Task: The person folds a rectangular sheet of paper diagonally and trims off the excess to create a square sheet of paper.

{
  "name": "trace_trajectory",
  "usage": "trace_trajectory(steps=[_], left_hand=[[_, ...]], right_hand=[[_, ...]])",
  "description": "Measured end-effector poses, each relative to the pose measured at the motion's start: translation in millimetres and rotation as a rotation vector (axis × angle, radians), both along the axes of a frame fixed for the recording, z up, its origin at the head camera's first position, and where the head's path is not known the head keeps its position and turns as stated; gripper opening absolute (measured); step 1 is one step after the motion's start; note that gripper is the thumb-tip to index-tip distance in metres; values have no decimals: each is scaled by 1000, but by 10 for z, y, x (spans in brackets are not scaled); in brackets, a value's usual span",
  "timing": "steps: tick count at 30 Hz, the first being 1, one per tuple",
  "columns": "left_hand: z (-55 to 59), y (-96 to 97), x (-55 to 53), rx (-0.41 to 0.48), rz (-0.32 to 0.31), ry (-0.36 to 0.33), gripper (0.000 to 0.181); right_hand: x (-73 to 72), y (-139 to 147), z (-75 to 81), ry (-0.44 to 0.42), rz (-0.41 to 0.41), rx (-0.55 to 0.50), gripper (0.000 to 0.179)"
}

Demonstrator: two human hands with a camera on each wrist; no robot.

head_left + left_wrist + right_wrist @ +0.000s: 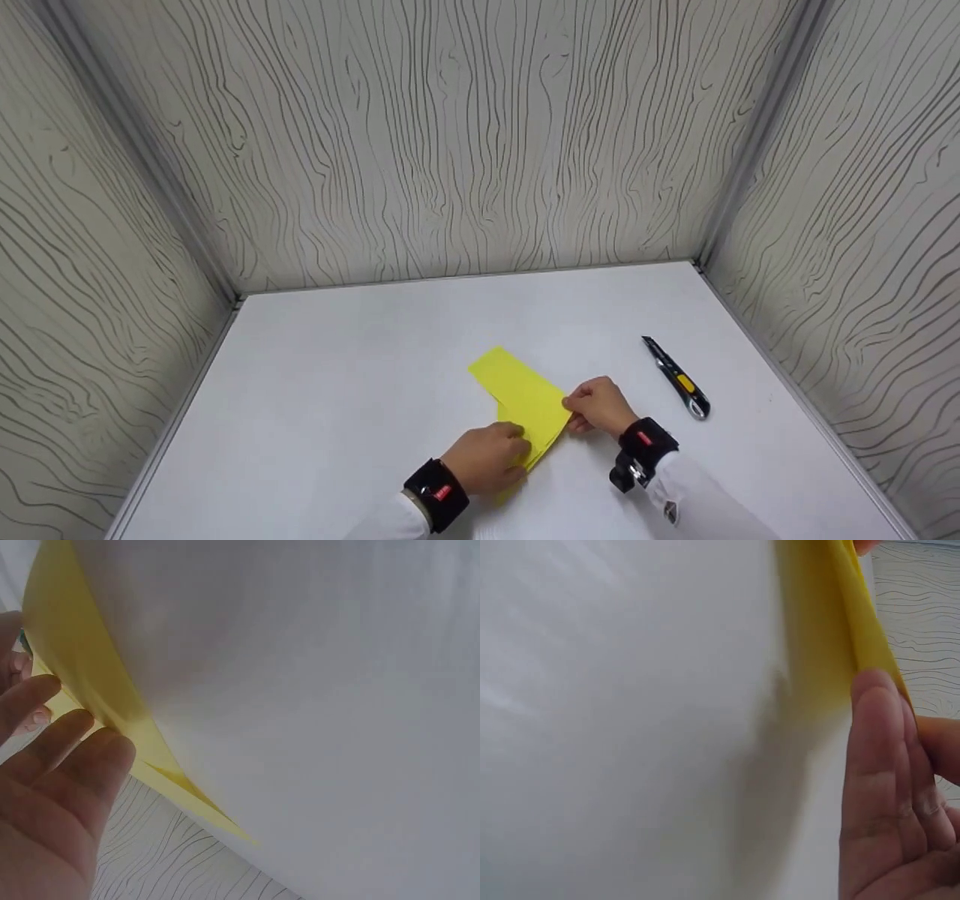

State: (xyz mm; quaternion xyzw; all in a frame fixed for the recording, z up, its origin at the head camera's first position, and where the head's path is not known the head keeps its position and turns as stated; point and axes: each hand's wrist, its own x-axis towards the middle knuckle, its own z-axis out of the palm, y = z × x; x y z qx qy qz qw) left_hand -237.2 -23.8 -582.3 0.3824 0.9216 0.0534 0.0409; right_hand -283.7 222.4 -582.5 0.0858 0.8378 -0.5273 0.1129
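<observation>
A folded sheet of yellow paper (523, 386) lies on the white table, one strip of it angled up to the left and a lower part pointing toward the person. My right hand (602, 409) pinches its right corner between thumb and fingers. The right wrist view shows these fingers (877, 727) under the yellow edge, with the thumb on the other side. My left hand (486, 457) rests on the lower left of the paper. In the left wrist view its fingertips (112, 754) touch the paper (105, 652), loosely bent. Part of the paper is hidden beneath the left hand.
A black utility knife (677, 379) with a yellow slider lies on the table (337, 375) to the right of the right hand. Wood-grain panels (465, 150) stand behind the table and at both sides.
</observation>
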Motion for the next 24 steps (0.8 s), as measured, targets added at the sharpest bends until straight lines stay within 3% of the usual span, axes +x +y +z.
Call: trace_trajectory(steps=[7, 16, 24], left_hand=[[-52, -14, 33, -13, -1, -20, 7], [-170, -30, 60, -7, -67, 110, 10], [-185, 2, 83, 3, -40, 101, 7]], right_hand=[[22, -8, -68, -31, 10, 59, 14], [66, 9, -67, -39, 28, 104, 18], [78, 31, -71, -28, 33, 195, 23]])
